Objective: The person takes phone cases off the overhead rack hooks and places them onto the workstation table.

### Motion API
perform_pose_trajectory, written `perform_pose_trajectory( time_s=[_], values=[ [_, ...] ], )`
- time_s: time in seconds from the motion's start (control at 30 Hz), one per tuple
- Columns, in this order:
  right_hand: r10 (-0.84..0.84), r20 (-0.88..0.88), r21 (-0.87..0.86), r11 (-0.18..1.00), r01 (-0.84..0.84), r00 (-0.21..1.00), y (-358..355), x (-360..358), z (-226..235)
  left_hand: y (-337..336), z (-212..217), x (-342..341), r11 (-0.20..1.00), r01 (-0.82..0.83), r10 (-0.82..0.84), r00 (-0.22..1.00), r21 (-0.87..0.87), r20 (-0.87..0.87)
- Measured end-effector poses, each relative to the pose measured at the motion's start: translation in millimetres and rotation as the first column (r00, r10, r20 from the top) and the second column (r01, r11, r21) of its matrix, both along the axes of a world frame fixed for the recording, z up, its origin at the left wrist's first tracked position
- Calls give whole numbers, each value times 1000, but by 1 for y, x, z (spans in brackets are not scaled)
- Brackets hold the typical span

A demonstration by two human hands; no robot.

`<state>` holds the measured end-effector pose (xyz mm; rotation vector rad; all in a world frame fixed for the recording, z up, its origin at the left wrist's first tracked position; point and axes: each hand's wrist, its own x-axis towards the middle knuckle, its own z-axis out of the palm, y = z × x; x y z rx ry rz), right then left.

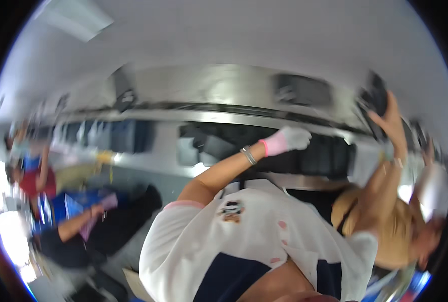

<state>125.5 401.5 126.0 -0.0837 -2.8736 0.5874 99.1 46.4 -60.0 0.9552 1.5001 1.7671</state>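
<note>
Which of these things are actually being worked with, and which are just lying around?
In use:
- a co-worker's gloved hand, reaching to the dark bins
- another person's bare hand, raised on a dark object

Just about:
- long metal rail
- blue sheet at the left, too blurred to identify

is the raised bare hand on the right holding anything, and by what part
A dark blurred object, held by its right edge in a co-worker's bare hand.

Pale ceiling (244,30), long steel machine housing (219,85), bright left-side light (10,231).
</note>
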Motion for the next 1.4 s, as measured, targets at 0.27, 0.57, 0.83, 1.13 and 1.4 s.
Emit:
perform_pose_trajectory(
  time_s=[0.27,0.57,0.83,1.13,1.4],
  values=[
    [230,-188,-725,623,-293,955,-189,14,7,-270,6,-12,798,-577,602,759,-171,247],
    [590,-322,-853,158,-497,741,-421,-82,0,-402,56,-120,139,-986,949,108,87,-295],
    [437,-250,-806,401,-436,864,-396,-135,-3,-307,40,-105,352,-915,936,341,199,-88],
    [493,-97,-773,509,-377,865,-308,-104,-24,-241,52,-137,815,-547,516,835,192,189],
    [398,-44,-164,902,-400,916,-277,-82,-3,-126,39,-116,887,-440,435,898,142,66]
  ],
)
